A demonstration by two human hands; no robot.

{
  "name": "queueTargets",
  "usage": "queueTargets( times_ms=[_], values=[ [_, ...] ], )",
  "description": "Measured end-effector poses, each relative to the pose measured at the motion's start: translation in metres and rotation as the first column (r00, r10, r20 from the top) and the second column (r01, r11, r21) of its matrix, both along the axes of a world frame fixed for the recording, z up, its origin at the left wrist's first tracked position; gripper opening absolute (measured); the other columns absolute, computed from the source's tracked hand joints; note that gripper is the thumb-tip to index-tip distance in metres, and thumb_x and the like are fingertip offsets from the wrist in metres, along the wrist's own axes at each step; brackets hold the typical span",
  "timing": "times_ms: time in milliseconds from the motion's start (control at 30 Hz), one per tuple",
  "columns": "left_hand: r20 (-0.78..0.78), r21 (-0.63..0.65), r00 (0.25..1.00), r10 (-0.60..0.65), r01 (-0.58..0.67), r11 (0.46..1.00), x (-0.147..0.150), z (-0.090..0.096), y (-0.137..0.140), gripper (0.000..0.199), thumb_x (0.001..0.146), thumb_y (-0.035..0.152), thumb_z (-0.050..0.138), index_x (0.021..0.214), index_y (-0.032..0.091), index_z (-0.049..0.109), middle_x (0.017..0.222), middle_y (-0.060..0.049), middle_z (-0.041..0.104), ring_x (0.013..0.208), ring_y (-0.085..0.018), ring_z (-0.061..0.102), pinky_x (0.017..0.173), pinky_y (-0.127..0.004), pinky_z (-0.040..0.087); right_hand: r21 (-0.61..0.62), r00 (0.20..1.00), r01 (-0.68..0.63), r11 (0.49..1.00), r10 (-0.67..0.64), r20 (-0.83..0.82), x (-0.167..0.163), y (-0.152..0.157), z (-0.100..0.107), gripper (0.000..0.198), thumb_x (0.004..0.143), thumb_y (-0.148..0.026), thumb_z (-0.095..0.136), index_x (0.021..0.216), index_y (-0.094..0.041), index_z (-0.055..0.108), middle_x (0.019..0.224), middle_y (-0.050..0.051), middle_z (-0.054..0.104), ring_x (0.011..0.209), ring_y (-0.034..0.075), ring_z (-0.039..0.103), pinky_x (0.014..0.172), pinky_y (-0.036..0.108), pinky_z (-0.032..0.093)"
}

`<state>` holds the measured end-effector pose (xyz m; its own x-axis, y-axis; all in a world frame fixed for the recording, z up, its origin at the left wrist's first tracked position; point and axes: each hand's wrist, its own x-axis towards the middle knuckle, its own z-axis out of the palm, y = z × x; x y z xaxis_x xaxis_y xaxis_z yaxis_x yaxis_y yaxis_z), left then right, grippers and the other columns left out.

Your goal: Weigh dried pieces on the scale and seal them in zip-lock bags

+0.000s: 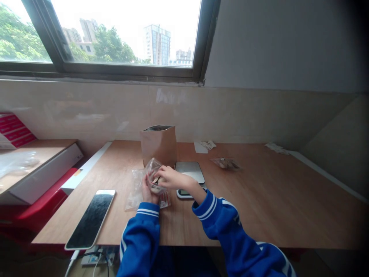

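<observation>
A clear plastic bag (153,165) with pale, flat pieces (156,189) inside is held up by my left hand (148,192), whose fingers wrap round its side. My right hand (170,177) reaches into the mouth of that bag, its fingers bent and closed at the pieces; exactly what they pinch is hidden. Just right of the hands sits a small digital scale (191,172), partly covered by my right wrist. Flat clear bags (133,192) lie under and left of my left hand. Behind stands an open brown paper bag (158,146).
A filled clear bag (226,164) lies right of the scale. White paper (201,147) is near the wall. A phone (91,219) with a white cable rests at the table's front left. Further left is another table (57,146) with plastic on it.
</observation>
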<state>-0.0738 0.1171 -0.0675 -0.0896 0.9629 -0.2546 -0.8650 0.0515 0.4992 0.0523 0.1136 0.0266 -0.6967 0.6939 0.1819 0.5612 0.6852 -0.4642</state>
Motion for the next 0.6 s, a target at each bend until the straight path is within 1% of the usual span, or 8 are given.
queueTargets(
  times_ms=[100, 200, 300, 367, 433, 500, 567, 600],
  values=[
    [0.0, -0.02, 1.0, 0.014, -0.014, 1.0, 0.0, -0.001, 0.0, 0.029, 0.08, 0.036, 0.053, 0.098, 0.015, 0.064, 0.09, -0.007, 0.069, 0.085, -0.021, 0.066, 0.078, -0.032, 0.052, -0.06, 1.0, 0.012, 0.998, -0.013, -0.027, -0.005, -0.003, -0.013, 0.027, 0.077, -0.022, 0.067, 0.103, -0.019, 0.063, 0.109, 0.007, 0.048, 0.1, 0.021, 0.052, 0.088, 0.033, 0.045],
    [-0.001, -0.024, 1.0, 0.032, -0.032, 0.999, 0.002, 0.002, -0.001, 0.027, 0.084, 0.038, 0.049, 0.092, 0.018, 0.065, 0.088, -0.006, 0.069, 0.084, -0.018, 0.067, 0.078, -0.028, 0.053, -0.073, 0.998, 0.04, 0.997, -0.044, -0.054, -0.009, -0.008, -0.017, 0.03, 0.073, -0.023, 0.072, 0.101, -0.018, 0.062, 0.11, 0.007, 0.045, 0.098, 0.02, 0.052, 0.089, 0.033, 0.045],
    [-0.021, -0.01, 1.0, 0.023, -0.023, 1.0, 0.003, 0.007, -0.003, 0.028, 0.089, 0.034, 0.043, 0.088, 0.018, 0.066, 0.082, -0.004, 0.07, 0.077, -0.015, 0.067, 0.072, -0.025, 0.053, -0.109, 0.993, 0.042, 0.993, -0.053, -0.103, -0.009, -0.013, -0.016, 0.027, 0.076, -0.019, 0.069, 0.101, -0.017, 0.06, 0.111, 0.008, 0.046, 0.091, 0.018, 0.055, 0.083, 0.031, 0.047],
    [-0.027, 0.002, 1.0, 0.01, -0.01, 1.0, 0.003, 0.009, -0.004, 0.028, 0.09, 0.03, 0.041, 0.087, 0.017, 0.065, 0.078, -0.004, 0.07, 0.072, -0.014, 0.067, 0.068, -0.024, 0.053, -0.128, 0.985, 0.047, 0.991, -0.068, -0.161, -0.006, -0.016, -0.013, 0.022, 0.079, -0.016, 0.063, 0.101, -0.018, 0.059, 0.108, 0.008, 0.051, 0.088, 0.018, 0.056, 0.08, 0.031, 0.047],
    [-0.015, 0.002, 1.0, -0.01, 0.01, 1.0, 0.004, 0.009, -0.004, 0.028, 0.091, 0.029, 0.041, 0.088, 0.015, 0.065, 0.077, -0.004, 0.069, 0.069, -0.014, 0.066, 0.065, -0.023, 0.054, -0.124, 0.962, 0.049, 0.991, -0.08, -0.262, -0.002, -0.016, -0.005, 0.019, 0.082, -0.014, 0.058, 0.1, -0.018, 0.058, 0.103, 0.007, 0.056, 0.091, 0.018, 0.057, 0.082, 0.031, 0.046],
    [0.0, -0.008, 1.0, -0.009, 0.009, 1.0, 0.003, 0.007, -0.003, 0.027, 0.091, 0.03, 0.042, 0.089, 0.015, 0.064, 0.077, -0.004, 0.069, 0.064, -0.012, 0.065, 0.059, -0.021, 0.053, -0.096, 0.918, 0.051, 0.994, -0.085, -0.388, 0.003, -0.013, 0.008, 0.018, 0.084, -0.016, 0.055, 0.102, -0.019, 0.057, 0.101, 0.006, 0.06, 0.095, 0.018, 0.058, 0.085, 0.03, 0.045],
    [0.001, -0.027, 1.0, 0.024, -0.024, 0.999, 0.002, 0.005, -0.002, 0.024, 0.09, 0.03, 0.045, 0.091, 0.016, 0.064, 0.075, -0.002, 0.068, 0.056, -0.008, 0.061, 0.052, -0.017, 0.051, -0.033, 0.858, 0.1, 0.994, -0.103, -0.503, 0.008, -0.005, 0.028, 0.021, 0.087, -0.02, 0.053, 0.107, -0.019, 0.054, 0.106, 0.006, 0.061, 0.099, 0.017, 0.059, 0.087, 0.03, 0.045],
    [0.003, -0.042, 1.0, 0.026, -0.025, 0.999, 0.001, 0.004, -0.001, 0.022, 0.089, 0.03, 0.047, 0.092, 0.017, 0.064, 0.073, -0.001, 0.067, 0.053, -0.007, 0.059, 0.05, -0.016, 0.05, 0.015, 0.823, 0.154, 0.988, -0.12, -0.556, 0.01, 0.002, 0.04, 0.024, 0.088, -0.023, 0.052, 0.111, -0.02, 0.051, 0.109, 0.007, 0.061, 0.101, 0.017, 0.058, 0.089, 0.03, 0.044]
  ],
)
